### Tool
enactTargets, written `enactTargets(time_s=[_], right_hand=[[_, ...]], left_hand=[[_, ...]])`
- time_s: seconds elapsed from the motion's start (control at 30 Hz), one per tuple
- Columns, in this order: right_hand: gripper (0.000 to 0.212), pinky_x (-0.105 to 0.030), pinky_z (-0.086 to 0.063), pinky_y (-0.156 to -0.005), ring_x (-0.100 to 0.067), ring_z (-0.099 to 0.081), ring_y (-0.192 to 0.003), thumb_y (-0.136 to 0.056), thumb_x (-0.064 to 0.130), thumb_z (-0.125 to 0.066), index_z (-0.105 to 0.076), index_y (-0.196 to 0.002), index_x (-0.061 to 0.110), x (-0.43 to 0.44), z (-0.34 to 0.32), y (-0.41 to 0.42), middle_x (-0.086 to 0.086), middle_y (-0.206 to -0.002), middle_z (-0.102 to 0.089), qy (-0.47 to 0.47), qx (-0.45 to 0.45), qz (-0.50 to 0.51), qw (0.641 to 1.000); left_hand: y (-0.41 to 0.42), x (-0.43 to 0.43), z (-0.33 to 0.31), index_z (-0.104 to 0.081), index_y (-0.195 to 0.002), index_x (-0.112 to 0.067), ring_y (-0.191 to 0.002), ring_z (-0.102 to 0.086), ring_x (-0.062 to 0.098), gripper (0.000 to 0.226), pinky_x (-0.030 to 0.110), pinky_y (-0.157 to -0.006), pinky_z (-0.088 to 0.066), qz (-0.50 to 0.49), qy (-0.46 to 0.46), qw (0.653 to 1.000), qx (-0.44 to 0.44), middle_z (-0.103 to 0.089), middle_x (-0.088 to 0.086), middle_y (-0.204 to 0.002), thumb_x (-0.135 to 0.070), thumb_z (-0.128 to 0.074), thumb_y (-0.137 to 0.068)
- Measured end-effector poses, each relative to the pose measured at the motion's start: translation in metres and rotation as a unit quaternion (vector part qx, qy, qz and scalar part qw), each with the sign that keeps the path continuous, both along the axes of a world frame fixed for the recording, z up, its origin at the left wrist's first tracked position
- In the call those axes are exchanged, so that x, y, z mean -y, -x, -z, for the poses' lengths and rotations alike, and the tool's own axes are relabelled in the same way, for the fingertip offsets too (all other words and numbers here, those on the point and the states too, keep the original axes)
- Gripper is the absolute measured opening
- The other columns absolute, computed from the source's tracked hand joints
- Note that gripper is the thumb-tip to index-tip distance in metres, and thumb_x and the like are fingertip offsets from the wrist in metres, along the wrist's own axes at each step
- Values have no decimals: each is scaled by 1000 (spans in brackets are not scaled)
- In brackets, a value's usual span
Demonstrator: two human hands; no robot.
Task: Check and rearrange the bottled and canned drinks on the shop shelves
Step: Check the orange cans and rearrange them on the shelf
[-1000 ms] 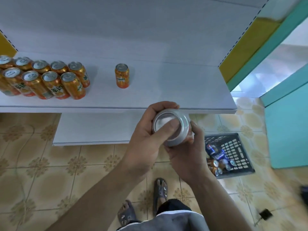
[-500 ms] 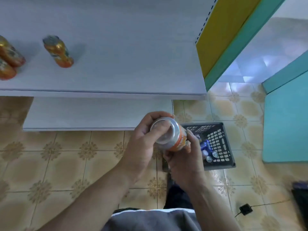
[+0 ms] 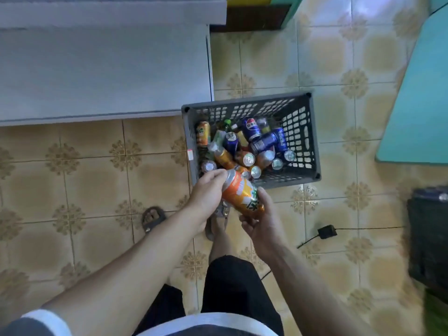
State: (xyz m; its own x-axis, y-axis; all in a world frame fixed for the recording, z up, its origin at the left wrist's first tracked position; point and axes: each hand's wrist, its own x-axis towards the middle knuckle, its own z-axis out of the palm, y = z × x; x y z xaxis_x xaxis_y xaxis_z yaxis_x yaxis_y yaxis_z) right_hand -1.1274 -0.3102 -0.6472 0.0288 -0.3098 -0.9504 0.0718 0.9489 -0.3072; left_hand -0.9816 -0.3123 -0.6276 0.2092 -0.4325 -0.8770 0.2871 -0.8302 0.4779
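- Orange drink can (image 3: 242, 195), held between both hands above the tiled floor (image 3: 97, 190), just in front of the near rim of a grey plastic crate (image 3: 303, 132).
- Long axis on a slant: silver top end up and to the left, toward the crate; base end down and to the right, toward the person.
- Left hand (image 3: 208, 190) at the top end, fingers curled over the lid rim and gripping it.
- Right hand (image 3: 261, 221) under the base end, palm up, fingers wrapped beneath the can and thumb laid along its side.
- Crate on the floor, beside the corner of the white lower shelf (image 3: 97, 69), filled with a loose jumble of drinks: blue Pepsi cans (image 3: 251, 128) toward the far side, orange cans (image 3: 203, 133) and silver lids nearer, lying at mixed angles.
- Sandalled foot (image 3: 152, 218) on the tiles left of the arms.
- Small black adapter (image 3: 326, 231) with its cable on the floor, well right of the hands.
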Motion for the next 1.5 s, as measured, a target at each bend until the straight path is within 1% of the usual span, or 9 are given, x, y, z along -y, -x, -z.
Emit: enactTargets(time_s=[0.23, 0.33, 0.4, 0.67, 0.97, 1.1, 1.27, 1.43, 1.5], right_hand=[[56, -26, -56, -58, -21, -67, -90, -89, 51, -70, -46, -127, 18, 57, 168, -14, -6, -108, -62, 42, -143, -59, 987], [79, -47, -59, -88, -30, -66, -105, -64, 71, -69, -44, -123, 25, 79, 241, -30, -7, -113, -62, 56, -211, -130, 967], [79, -48, -52, -100, -28, -62, -109, -73, 66, -67, -44, -134, 21, 89, 275, -39, -4, -114, -59, 76, -240, -200, 947], [81, -40, -48, -97, -31, -58, -116, -81, 63, -58, -43, -146, 16, 99, 327, -43, -8, -123, -56, 61, -289, -395, 870], [57, -42, -55, -92, -27, -65, -103, -94, 45, -57, -43, -138, 11, 117, 213, -68, -9, -119, -66, 97, -294, -533, 787], [35, -32, -47, -65, -22, -60, -79, -94, 39, -58, -51, -110, 9, 109, 119, -107, -2, -83, -60, 157, -277, -592, 740], [14, -24, -41, -55, -24, -59, -65, -85, 23, -53, -58, -86, 11, 75, -25, -184, -6, -72, -61, 222, -270, -586, 731], [48, -30, -49, -68, -23, -67, -86, -94, 35, -56, -52, -138, 16, 12, -152, -282, -9, -111, -72, 297, -226, -559, 741], [52, -38, -58, -79, -22, -71, -90, -95, 36, -58, -48, -143, 17, -11, -190, -332, -3, -98, -71, 331, -182, -554, 742]], left_hand=[[-7, 12, 134, -62, -94, -31, -112, -63, 20, 6, 44, -106, -47, 38, -60, 997, 28, -67, 0, -113, -33, -58, -98], [-13, 17, 176, -61, -89, -31, -111, -65, 20, 11, 41, -105, -48, 55, -73, 996, 21, -69, 3, -114, -30, -57, -99], [-20, 17, 196, -61, -91, -31, -108, -65, 15, 9, 38, -103, -49, 57, -84, 994, 25, -69, 1, -114, -31, -57, -99], [-38, 10, 221, -63, -93, -30, -102, -65, 8, 7, 34, -97, -51, 54, -104, 993, 22, -69, -2, -114, -30, -58, -98], [-74, -3, 132, -61, -111, -33, -97, -65, 7, 15, 40, -99, -52, 89, -37, 993, 61, -67, -13, -102, -37, -56, -98], [-107, -14, 55, -58, -122, -33, -106, -64, 15, 28, 38, -98, -50, 151, -4, 983, 101, -66, -11, -117, -43, -55, -97], [-177, -60, -73, -50, -135, -31, -109, -63, 16, 37, 40, -100, -48, 203, 67, 961, 177, -62, -10, -125, -45, -49, -101], [-272, -153, -188, -49, -134, -33, -103, -57, 13, 37, 34, -90, -47, 178, 88, 949, 245, -57, -9, -129, -46, -50, -100], [-314, -184, -225, -48, -137, -31, -102, -55, 14, 40, 33, -88, -46, 163, 89, 942, 281, -55, -8, -132, -46, -50, -100]])
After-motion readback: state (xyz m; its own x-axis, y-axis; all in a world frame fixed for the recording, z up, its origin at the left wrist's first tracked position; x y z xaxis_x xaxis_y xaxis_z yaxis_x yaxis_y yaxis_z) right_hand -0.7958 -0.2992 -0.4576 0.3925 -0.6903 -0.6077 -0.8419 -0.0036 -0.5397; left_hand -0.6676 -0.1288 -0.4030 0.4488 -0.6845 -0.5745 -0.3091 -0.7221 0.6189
